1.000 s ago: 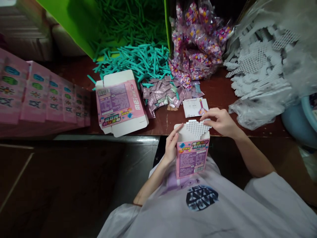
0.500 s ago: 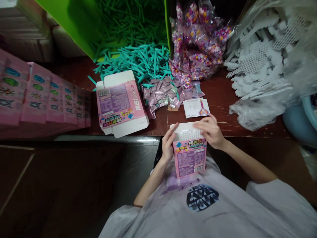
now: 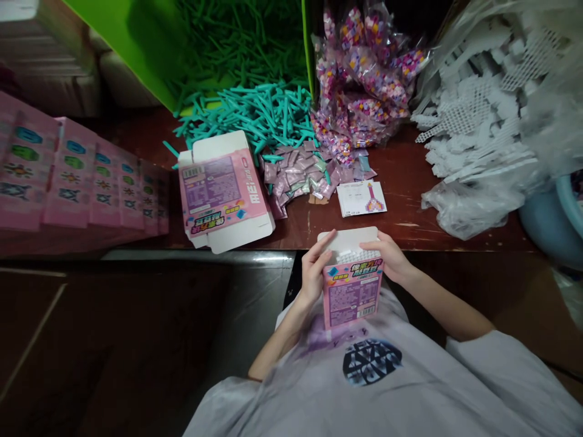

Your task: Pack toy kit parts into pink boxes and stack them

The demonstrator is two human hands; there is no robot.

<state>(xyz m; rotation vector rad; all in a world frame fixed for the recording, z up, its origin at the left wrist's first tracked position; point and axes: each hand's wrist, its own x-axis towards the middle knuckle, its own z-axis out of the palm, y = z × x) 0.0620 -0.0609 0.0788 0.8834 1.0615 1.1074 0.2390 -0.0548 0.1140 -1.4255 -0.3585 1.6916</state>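
Dark red counter (image 3: 403, 182), teal sticks (image 3: 255, 115) toward back. Open pink box (image 3: 353, 297) by near edge, left hand (image 3: 311, 276) and right hand (image 3: 395, 261) clamped on opposite sides. White grid piece (image 3: 357, 257) mostly inside, top showing at mouth; flap (image 3: 348, 238) up.

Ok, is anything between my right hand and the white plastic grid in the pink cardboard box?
Nothing visible: the right hand holds the pink cardboard box at its open top, where the white plastic grid shows.
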